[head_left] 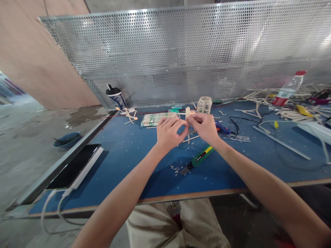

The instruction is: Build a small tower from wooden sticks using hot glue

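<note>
Bare forearms (131, 191) are spanning the flat blue tabletop (126, 148) in the head view. Over it, the right hand (205, 126) is pinching a slim upright bundle of pale wooden sticks (187, 112), apparently to steady it; the left hand (168, 132) is touching thumb to finger near its lower end, whether clamping it I cannot tell. A green utility knife (201, 157) is lying nearer, seemingly parked within reach.

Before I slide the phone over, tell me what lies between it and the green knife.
In the head view, the left forearm crosses above the blue tabletop between phone and knife, with pale shavings by the blade.
</note>
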{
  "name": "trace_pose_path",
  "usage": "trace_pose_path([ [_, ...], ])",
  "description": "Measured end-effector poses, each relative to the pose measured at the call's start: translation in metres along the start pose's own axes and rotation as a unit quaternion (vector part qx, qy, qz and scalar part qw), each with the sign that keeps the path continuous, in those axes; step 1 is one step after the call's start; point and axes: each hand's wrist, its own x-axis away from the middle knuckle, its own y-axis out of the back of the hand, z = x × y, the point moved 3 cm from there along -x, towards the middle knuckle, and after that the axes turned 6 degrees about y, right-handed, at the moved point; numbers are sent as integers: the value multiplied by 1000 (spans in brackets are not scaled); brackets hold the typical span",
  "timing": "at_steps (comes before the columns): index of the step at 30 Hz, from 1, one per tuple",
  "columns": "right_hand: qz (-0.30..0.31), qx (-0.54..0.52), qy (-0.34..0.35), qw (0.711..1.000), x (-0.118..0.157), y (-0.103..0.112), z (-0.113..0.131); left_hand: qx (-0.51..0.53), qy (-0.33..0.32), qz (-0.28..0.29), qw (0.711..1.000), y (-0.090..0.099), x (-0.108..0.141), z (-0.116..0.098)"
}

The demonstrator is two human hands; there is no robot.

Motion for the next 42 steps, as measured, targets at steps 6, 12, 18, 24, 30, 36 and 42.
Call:
trace_pose_path([
  [6,6,9,4,1000,-2,1,-1,19,18,2,1000,-3,0,5],
  [12,7,17,8,1000,-3,2,-2,24,15,0,1000,-4,1,9],
  [18,11,19,8,1000,-3,2,-3,12,0,5,1000,-4,2,13],
  [24,10,13,0,1000,-2,2,-3,3,-9,-1,1000,-5,2,17],
  [30,-2,19,11,1000,-4,4,-4,13,-28,-7,999,-5,3,16],
  [36,-6,10,-1,1000,-4,7,0,89,60,-45,993,5,-3,14],
  [42,-21,-1,4,1000,-3,8,2,160,199,-64,965,3,-5,29],
])
